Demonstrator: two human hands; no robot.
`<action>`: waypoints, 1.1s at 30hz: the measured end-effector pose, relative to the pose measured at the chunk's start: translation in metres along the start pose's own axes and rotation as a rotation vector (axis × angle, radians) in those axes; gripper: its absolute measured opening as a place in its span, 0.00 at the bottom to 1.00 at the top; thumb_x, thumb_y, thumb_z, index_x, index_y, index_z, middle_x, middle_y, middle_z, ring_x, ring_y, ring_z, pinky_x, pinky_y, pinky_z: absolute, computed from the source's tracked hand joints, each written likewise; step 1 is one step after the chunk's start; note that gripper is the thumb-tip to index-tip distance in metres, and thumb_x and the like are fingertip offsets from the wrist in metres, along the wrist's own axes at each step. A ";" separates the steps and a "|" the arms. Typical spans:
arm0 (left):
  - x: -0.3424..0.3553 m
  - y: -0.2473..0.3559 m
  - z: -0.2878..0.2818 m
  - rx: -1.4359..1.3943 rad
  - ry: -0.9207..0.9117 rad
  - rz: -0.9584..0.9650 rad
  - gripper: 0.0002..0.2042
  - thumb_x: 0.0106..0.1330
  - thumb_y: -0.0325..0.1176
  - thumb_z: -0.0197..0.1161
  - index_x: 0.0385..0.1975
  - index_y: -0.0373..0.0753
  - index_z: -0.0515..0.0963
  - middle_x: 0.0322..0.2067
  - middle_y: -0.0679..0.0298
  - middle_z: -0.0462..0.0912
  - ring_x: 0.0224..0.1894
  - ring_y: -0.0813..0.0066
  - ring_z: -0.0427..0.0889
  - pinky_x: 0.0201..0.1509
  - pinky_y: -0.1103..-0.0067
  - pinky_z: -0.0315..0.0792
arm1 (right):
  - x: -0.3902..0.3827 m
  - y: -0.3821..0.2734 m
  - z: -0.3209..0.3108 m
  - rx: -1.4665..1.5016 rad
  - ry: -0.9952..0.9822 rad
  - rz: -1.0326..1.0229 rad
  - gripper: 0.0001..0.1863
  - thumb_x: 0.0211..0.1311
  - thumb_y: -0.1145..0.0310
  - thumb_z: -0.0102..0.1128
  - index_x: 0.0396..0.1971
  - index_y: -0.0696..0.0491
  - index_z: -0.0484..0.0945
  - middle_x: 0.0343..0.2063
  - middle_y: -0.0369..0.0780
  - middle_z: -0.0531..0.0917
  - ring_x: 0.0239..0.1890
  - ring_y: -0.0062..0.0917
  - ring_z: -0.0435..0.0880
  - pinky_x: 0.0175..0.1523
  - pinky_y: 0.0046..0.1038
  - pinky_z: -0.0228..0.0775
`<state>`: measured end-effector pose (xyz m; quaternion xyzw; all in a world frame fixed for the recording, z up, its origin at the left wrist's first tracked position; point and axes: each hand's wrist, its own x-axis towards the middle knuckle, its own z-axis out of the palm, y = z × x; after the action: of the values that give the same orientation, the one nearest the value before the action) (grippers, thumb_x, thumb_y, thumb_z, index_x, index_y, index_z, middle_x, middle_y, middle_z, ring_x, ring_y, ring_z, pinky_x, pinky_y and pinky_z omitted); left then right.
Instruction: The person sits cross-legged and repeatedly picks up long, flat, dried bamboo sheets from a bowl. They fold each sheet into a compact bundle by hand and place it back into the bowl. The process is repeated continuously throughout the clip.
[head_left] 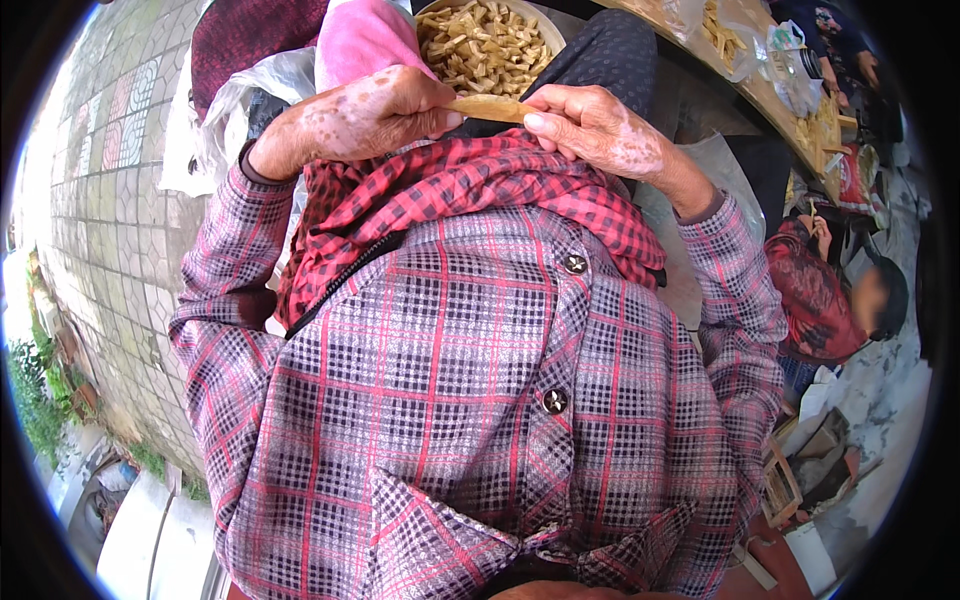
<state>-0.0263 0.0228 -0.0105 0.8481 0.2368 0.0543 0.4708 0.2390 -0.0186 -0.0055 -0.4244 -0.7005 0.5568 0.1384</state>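
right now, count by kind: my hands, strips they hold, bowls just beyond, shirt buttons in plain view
Left hand and right hand: 2
Yellowish strip: 1
Bowl: 1
Shirt buttons in plain view: 2
Total: 6

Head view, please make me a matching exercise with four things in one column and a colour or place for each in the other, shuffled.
Things:
1. Strip
2. Bowl
3. Cloth beside the bowl
4. Button

Matches:
A. Plain pink
B. On the front of the plaid jacket
C. Held between the left hand and the right hand
D. Holding many short yellowish pieces

Pairs: 1-C, 2-D, 3-A, 4-B
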 end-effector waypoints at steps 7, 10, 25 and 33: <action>-0.002 0.013 -0.008 -0.106 -0.038 -0.063 0.14 0.70 0.40 0.53 0.28 0.34 0.71 0.19 0.69 0.67 0.20 0.82 0.64 0.23 0.80 0.61 | 0.000 -0.009 0.000 0.068 -0.017 -0.180 0.18 0.70 0.60 0.45 0.28 0.59 0.75 0.16 0.30 0.68 0.20 0.11 0.65 0.25 0.18 0.60; -0.008 0.019 -0.006 0.003 0.138 0.231 0.12 0.69 0.37 0.55 0.30 0.33 0.68 0.22 0.67 0.66 0.22 0.81 0.64 0.24 0.79 0.61 | -0.006 -0.012 -0.007 0.038 -0.024 -0.119 0.18 0.70 0.59 0.46 0.27 0.58 0.75 0.16 0.29 0.68 0.20 0.11 0.64 0.25 0.17 0.59; -0.012 0.065 -0.023 -1.222 0.476 0.331 0.14 0.71 0.34 0.48 0.22 0.36 0.69 0.22 0.70 0.70 0.16 0.90 0.60 0.15 0.88 0.51 | -0.002 -0.065 -0.005 0.187 0.187 -0.352 0.21 0.71 0.56 0.43 0.31 0.59 0.76 0.14 0.26 0.62 0.16 0.07 0.55 0.22 0.13 0.46; 0.013 0.079 -0.028 -1.406 0.560 0.590 0.16 0.74 0.39 0.41 0.44 0.32 0.70 0.19 0.68 0.69 0.14 0.89 0.57 0.16 0.90 0.53 | 0.028 -0.075 0.003 0.339 0.364 -0.542 0.19 0.70 0.59 0.48 0.27 0.59 0.76 0.16 0.27 0.66 0.20 0.06 0.63 0.23 0.14 0.56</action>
<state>0.0044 0.0149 0.0685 0.3367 0.0228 0.5224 0.7831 0.1871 -0.0009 0.0530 -0.2862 -0.6491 0.5236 0.4718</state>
